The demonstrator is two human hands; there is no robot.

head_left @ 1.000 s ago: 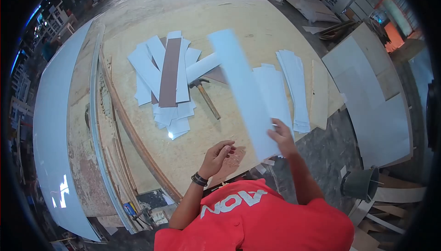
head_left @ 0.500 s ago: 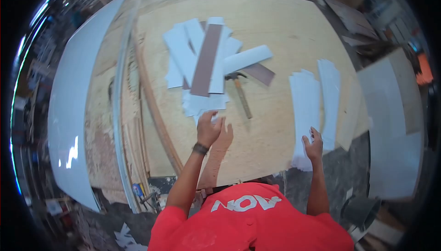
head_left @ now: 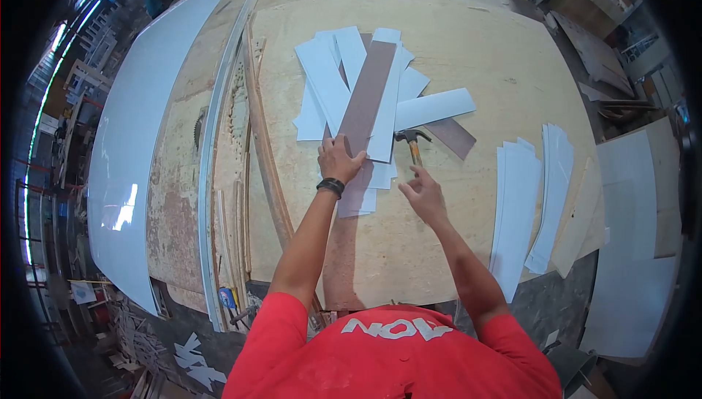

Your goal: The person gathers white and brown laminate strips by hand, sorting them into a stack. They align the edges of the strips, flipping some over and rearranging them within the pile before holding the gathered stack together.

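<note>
A plywood table point(head_left: 453, 245) carries a heap of white strips point(head_left: 329, 85), a hammer point(head_left: 413, 145) — and two neat stacks point(head_left: 521, 194).

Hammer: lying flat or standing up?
Lying flat: the hammer rests on the table, head by the strips, handle toward the right hand.

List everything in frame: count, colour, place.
worktop: one, tan plywood, centre
strip pile: many, white, upper centre of worktop
top strip: one, brown, lying on the pile
lower strip: one, brown, partly under the pile's right side
hammer: one, wooden handle, right of the pile
strip stacks: two, white, worktop's right edge
large panel: one, glossy white, left
wristband: one, black, left wrist
left hand: on the top strip's near end
right hand: fingers open, by the hammer handle
</note>
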